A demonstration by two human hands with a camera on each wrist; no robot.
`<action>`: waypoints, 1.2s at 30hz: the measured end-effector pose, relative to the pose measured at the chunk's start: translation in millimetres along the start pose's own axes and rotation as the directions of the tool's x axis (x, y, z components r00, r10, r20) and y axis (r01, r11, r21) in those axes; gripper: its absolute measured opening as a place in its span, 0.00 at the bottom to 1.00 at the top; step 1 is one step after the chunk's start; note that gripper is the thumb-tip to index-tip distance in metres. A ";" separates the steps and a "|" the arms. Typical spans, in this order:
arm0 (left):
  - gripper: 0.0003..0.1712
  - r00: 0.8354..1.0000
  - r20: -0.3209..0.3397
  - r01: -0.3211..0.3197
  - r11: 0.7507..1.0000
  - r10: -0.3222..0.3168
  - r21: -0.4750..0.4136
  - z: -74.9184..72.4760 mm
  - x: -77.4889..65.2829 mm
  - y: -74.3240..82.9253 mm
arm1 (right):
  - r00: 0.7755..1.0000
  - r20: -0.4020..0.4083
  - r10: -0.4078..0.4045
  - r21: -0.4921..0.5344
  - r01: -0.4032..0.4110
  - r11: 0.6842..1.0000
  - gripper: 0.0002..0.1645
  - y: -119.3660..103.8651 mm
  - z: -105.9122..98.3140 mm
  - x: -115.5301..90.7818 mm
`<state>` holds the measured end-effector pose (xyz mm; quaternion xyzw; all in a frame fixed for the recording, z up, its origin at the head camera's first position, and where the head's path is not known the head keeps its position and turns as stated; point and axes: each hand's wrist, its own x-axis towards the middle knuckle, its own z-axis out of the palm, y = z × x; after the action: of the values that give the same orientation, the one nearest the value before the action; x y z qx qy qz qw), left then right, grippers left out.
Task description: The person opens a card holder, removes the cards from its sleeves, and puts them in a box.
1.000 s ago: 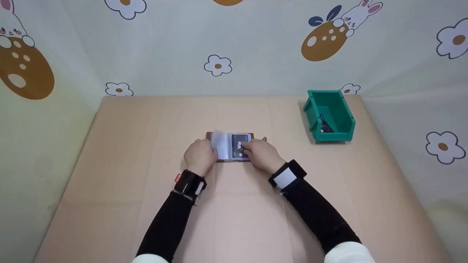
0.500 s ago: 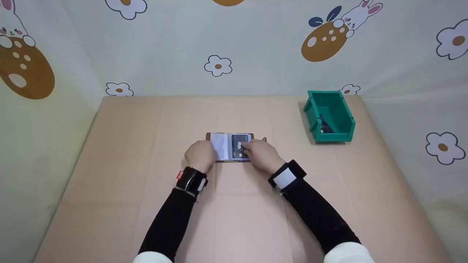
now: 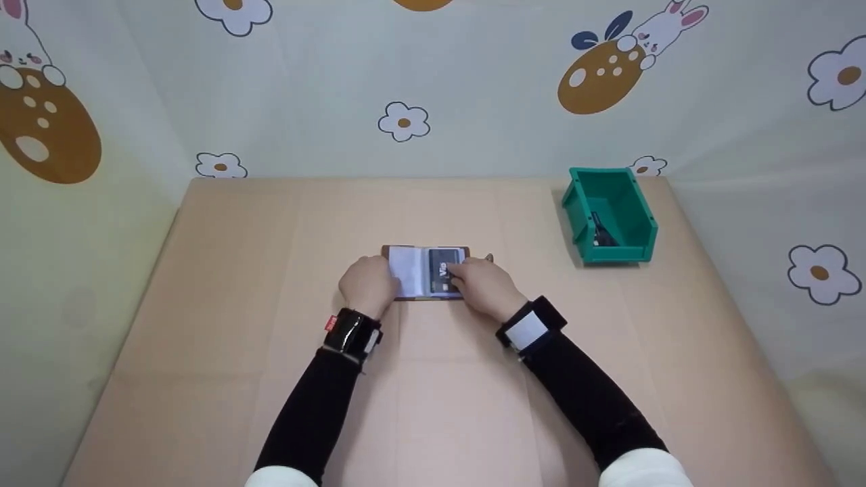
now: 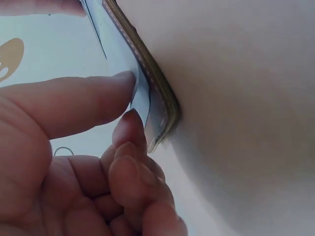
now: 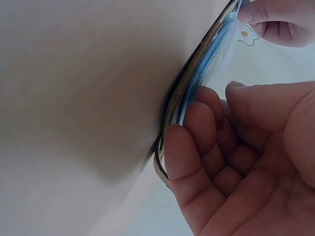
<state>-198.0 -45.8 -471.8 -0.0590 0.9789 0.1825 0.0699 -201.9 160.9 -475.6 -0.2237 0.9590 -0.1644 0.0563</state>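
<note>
A brown-covered card holder lies spread on the table in the head view, its clear plastic sleeves facing up. On its right half a dark card marked "Vip" shows inside a sleeve. My left hand pinches the left sleeves near their lower outer edge, thumb on top and index fingertip at the edge in the left wrist view. From the right, my right hand grips the other half, thumb over the card. The right wrist view shows its curled fingers along the holder's edge.
A green open-front bin stands at the back right of the table, with a small black object in it. Behind the table hangs a pale cloth printed with flowers and rabbits.
A clear sleeve that stood raised a second ago now lies flat on the left half. My left hand has shifted slightly left; the right hand has stayed in place.
</note>
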 end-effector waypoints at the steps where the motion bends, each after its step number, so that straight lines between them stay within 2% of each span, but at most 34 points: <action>1: 0.11 1.000 -0.003 -0.002 1.000 0.002 0.000 0.0 0.2 -0.2 | 1.000 -0.001 -0.002 -0.001 0.002 1.000 0.18 0.1 0.2 0.2; 10: 0.09 1.000 0.009 -0.026 1.000 0.026 -0.003 1.9 0.9 -1.3 | 1.000 -0.001 -0.007 -0.010 0.007 1.000 0.18 0.5 1.3 0.1; 25: 0.08 1.000 0.012 -0.017 1.000 0.017 -0.009 0.9 -0.8 0.0 | 1.000 -0.012 -0.010 -0.028 0.009 1.000 0.16 1.1 -0.7 1.0; 36: 0.09 1.000 0.000 -0.019 1.000 0.019 -0.004 2.5 -0.2 0.2 | 0.998 -0.053 0.023 -0.086 -0.027 0.996 0.23 6.1 -10.3 3.7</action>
<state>-197.6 -44.7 -474.0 -0.0500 0.9791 0.1851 0.0682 -209.6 167.3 -468.1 -0.2097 0.9691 -0.1275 0.0234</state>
